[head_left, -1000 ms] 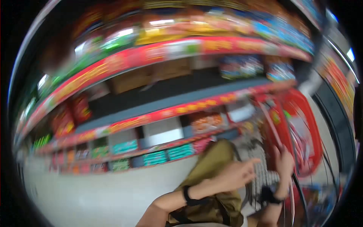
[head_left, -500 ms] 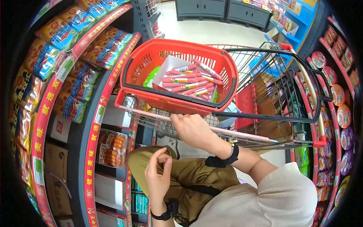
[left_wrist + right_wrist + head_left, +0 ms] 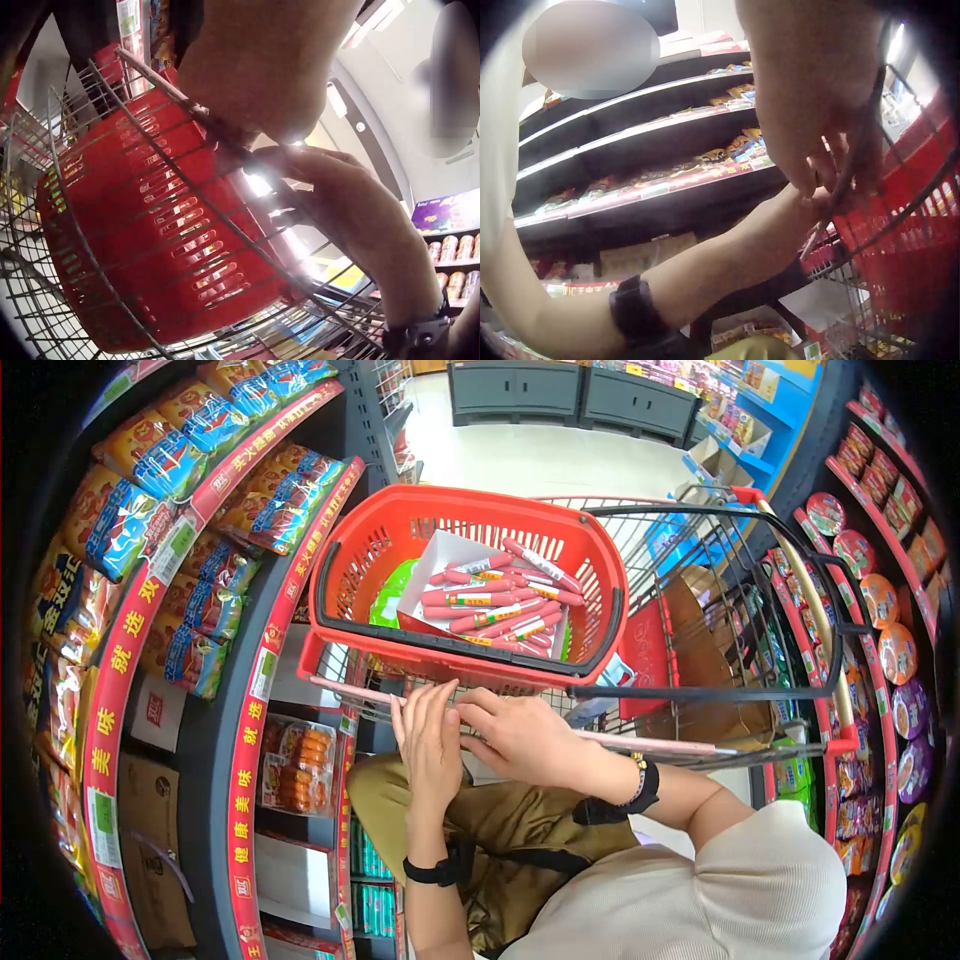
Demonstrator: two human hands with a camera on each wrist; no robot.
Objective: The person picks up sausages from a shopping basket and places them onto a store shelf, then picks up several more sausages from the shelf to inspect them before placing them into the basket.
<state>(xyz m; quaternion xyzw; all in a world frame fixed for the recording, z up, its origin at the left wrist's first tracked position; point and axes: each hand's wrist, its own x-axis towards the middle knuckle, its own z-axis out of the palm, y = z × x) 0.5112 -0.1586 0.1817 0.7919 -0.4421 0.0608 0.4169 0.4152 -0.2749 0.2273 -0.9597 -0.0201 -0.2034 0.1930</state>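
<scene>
In the head view my left hand (image 3: 430, 745) is at the cart's near pink rail (image 3: 650, 742), fingers extended upward. Beside it my right hand (image 3: 530, 738) has loosely bent fingers close to the left fingers; nothing shows in either hand. Whether they touch each other is unclear. Just beyond the hands, a red basket (image 3: 450, 660) sits across the wire cart, holding an open white box (image 3: 415, 575) of pink wrapped sticks (image 3: 480, 600) and a green package (image 3: 388, 605). The left wrist view shows my right hand (image 3: 337, 187) near the rail, fingers spread.
Shelves with red label strips (image 3: 120, 660) and packaged snacks (image 3: 120, 530) curve along the left. Shelves of round tubs (image 3: 880, 600) stand at the right. Beyond the cart are dark cabinets (image 3: 515, 395) and a blue rack (image 3: 790, 420). A cardboard box (image 3: 690, 625) lies in the cart.
The view swung from the shelves to the cart. Since half a second ago, my left hand has risen to the rail, and my right hand has let go of it, coming close beside the left.
</scene>
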